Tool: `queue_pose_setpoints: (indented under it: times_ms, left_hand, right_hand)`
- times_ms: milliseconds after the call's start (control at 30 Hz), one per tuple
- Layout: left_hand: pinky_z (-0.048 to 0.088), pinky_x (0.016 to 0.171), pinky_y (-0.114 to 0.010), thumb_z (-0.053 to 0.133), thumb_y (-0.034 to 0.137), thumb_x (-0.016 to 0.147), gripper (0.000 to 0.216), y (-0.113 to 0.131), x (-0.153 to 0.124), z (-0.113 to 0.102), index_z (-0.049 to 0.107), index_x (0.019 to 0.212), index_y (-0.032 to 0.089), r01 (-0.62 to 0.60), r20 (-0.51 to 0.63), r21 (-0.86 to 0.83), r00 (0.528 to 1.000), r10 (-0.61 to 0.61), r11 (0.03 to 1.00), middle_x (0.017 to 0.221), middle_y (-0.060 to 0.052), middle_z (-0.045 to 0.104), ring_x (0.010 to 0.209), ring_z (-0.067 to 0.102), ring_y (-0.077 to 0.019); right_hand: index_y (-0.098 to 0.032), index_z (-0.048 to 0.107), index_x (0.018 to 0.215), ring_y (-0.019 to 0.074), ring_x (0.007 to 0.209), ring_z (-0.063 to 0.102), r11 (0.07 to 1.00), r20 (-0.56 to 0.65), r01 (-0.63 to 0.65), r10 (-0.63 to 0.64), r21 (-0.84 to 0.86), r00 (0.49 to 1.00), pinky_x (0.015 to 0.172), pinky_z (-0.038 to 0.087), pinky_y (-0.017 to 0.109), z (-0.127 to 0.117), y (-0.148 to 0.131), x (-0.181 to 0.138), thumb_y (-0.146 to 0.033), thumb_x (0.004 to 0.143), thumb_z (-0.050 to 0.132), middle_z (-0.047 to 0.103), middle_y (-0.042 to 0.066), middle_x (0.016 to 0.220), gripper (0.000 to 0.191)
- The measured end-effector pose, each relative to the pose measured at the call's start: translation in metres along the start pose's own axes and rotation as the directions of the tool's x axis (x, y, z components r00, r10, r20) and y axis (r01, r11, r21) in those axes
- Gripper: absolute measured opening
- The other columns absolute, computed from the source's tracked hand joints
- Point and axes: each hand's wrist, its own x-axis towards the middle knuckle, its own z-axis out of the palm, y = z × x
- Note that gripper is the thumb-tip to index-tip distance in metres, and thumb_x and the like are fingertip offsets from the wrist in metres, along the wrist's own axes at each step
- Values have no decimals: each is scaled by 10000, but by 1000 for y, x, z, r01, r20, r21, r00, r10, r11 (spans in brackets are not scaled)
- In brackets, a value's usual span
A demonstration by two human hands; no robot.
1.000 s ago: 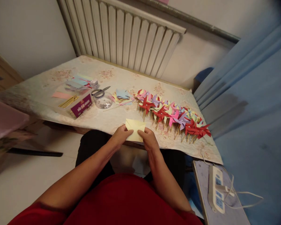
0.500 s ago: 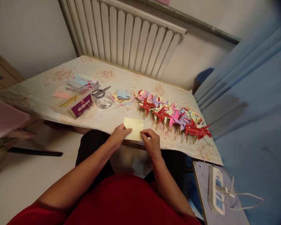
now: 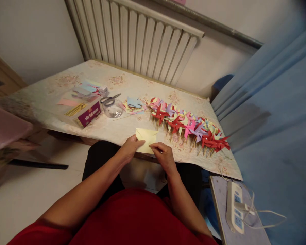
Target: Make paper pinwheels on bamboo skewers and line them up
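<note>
My left hand (image 3: pixel 130 147) grips a pale yellow paper square (image 3: pixel 146 136) by its left side, thumb on top. The paper is above the table's front edge, with slanting cut or crease lines at its upper corners. My right hand (image 3: pixel 164 154) is closed in a pinch at the paper's lower right part, and what lies between its fingertips is too small to make out. To the right of the paper, several paper pinwheels (image 3: pixel 177 124) on sticks stand in rows. Beyond it lies a stack of coloured paper pieces (image 3: pixel 134 103).
On the left are a purple-fronted box (image 3: pixel 90 115) with sticks, a clear round tub (image 3: pixel 112 111) of small shiny pieces, and scissors (image 3: pixel 111 99) on its rim. A power strip (image 3: pixel 236 207) with cables rests at the lower right, beside a blue curtain (image 3: pixel 277 112).
My right fingertips have moved left from the paper's right edge, further in over its face. The left hand and the paper have barely shifted.
</note>
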Motion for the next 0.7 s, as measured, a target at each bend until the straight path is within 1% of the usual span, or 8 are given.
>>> queue_pose_setpoints:
  times_ms: [133,300,400,500,600,700]
  left_hand:
    - [492,681,-306,767,326,597,541,0,0,1,646,1072,96,13,-5,1,1000,-13,1000,813,-64,737,736,677,-213]
    - [485,675,-291,755,283,602,500,-2,0,0,649,1055,101,22,-1,-1,1000,-22,1000,809,-54,733,709,670,-192]
    - [478,677,-288,740,278,605,462,-3,0,1,652,1023,102,25,3,6,1000,-25,1000,805,-49,725,684,656,-176]
    - [470,678,-286,733,289,606,430,-3,-1,2,650,985,104,19,6,21,1000,-19,1000,807,-50,715,677,638,-167]
    - [458,664,-280,727,295,609,424,-4,-1,2,637,979,109,26,-2,24,1000,-26,999,791,-43,705,657,621,-157]
    - [452,655,-281,720,309,614,422,-5,-2,2,633,979,115,31,-6,36,1000,-31,999,774,-33,696,637,608,-152]
  right_hand:
    - [-256,767,875,158,689,582,999,16,-33,33,19,999,661,438,271,2,-1,-1,-244,805,585,707,10,819,195]
    - [-249,751,856,131,513,523,978,38,-180,177,102,983,548,400,254,5,-3,-2,-264,778,631,646,-29,618,144]
    - [-241,723,834,118,470,519,960,61,-230,223,159,973,510,383,245,7,-5,-1,-311,794,627,658,-32,631,125]
    - [-233,681,764,106,444,509,938,65,-266,258,222,964,487,378,239,10,-9,0,-350,792,618,669,-34,655,136]
    - [-227,643,711,98,412,476,912,65,-312,306,266,950,464,370,240,12,-15,2,-363,755,630,654,-42,616,143]
    - [-221,623,705,93,388,446,875,55,-366,368,317,928,434,348,236,17,-16,3,-364,709,651,643,-46,581,146]
